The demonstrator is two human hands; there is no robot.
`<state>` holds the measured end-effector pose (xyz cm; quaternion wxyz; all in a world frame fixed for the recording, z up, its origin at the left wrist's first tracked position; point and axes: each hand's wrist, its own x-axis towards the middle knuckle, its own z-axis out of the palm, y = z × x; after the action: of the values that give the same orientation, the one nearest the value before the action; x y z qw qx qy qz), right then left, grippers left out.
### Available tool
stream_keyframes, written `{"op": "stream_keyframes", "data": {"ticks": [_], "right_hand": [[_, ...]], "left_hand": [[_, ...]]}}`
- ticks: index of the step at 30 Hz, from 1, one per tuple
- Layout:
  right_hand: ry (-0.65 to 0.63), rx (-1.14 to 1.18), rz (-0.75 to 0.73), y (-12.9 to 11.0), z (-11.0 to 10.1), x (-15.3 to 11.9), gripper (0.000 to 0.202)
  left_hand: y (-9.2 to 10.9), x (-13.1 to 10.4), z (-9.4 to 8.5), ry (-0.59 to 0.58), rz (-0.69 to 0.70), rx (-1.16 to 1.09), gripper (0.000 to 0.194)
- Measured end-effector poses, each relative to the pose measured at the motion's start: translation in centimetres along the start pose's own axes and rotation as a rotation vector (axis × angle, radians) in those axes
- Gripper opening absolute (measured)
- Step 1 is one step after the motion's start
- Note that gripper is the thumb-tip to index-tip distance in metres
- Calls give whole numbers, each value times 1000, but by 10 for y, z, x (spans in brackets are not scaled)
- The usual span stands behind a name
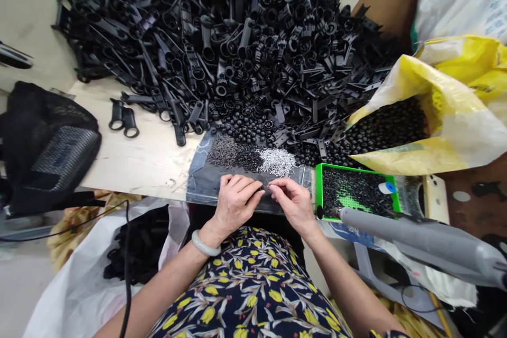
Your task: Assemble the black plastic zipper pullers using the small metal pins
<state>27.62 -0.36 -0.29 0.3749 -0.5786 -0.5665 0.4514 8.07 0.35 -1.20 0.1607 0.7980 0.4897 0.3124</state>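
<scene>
My left hand (236,202) is closed, pinching a small black part (261,188) between thumb and forefinger at the edge of a dark cloth (200,182). Close to its right, my right hand (292,202) has thumb and forefinger pressed together; whatever they hold is too small to name. The fingertips of the two hands are near each other but apart. Just beyond them lie a pile of silvery pins (278,161), small black pieces (249,157) and a heap of tiny brownish-grey parts (222,151).
Large heaps of black plastic parts (237,37) fill the back. At right are a green tray (319,190) of small black parts, a grey power tool (412,237), a phone (436,198) and a yellow bag (455,132). A black mesh bag (59,142) sits left.
</scene>
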Motion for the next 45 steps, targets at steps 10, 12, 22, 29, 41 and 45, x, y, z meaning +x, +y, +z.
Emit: {"op": "stream_keyframes", "data": {"ticks": [10,12,22,29,41,45], "right_hand": [[-14,61,24,-4,5,1,19],[-28,33,-12,-7,5,3,18],[-58,18,-72,-15,5,3,16],[-48,12,-22,-13,3,2,20],[-19,14,9,-16,3,2,18],[-13,7,15,-16,3,1,18]], "left_hand": [[-1,-3,0,31,-29,-12,14],[-1,-3,0,25,-19,0,14],[-4,-2,2,23,-26,-34,13],[-4,-5,4,27,0,21,14],[-2,-2,1,31,-38,-1,13],[-3,-3,4,44,-32,18,11]]}}
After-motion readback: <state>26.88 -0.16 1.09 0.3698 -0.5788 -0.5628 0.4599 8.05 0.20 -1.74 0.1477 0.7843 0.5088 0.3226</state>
